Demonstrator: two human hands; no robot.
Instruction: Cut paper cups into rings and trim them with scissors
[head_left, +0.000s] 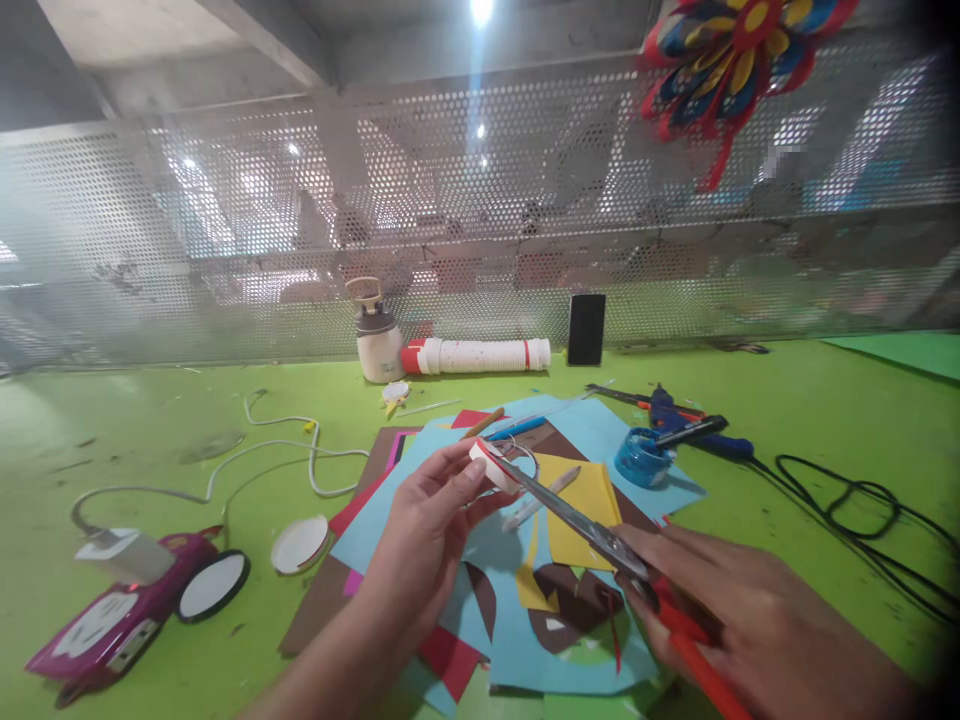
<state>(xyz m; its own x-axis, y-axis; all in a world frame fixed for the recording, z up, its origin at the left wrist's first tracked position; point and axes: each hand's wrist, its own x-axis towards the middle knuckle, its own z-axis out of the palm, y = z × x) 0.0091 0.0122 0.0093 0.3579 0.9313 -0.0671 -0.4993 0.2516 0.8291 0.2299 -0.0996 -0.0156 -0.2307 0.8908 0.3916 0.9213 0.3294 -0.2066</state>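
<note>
My left hand (431, 520) holds a small white and red paper piece (491, 463) pinched between thumb and fingers above the paper pile. My right hand (739, 615) grips red-handled scissors (592, 530) by the handles; the long metal blades point up and left, and their tip touches the small piece. Below both hands lie sheets of coloured paper (577, 500): light blue, yellow, brown, red and pink, some cut into shapes.
On the green table (810, 430) lie a blue glue gun (686, 420) with black cord (862, 500), a blue tape roll (641, 455), a white bottle (377, 340), a white tube (480, 355), a dark phone (586, 328), white lids (300, 543), a white cable (247, 455), a magenta case (112, 620). Perforated metal screen behind.
</note>
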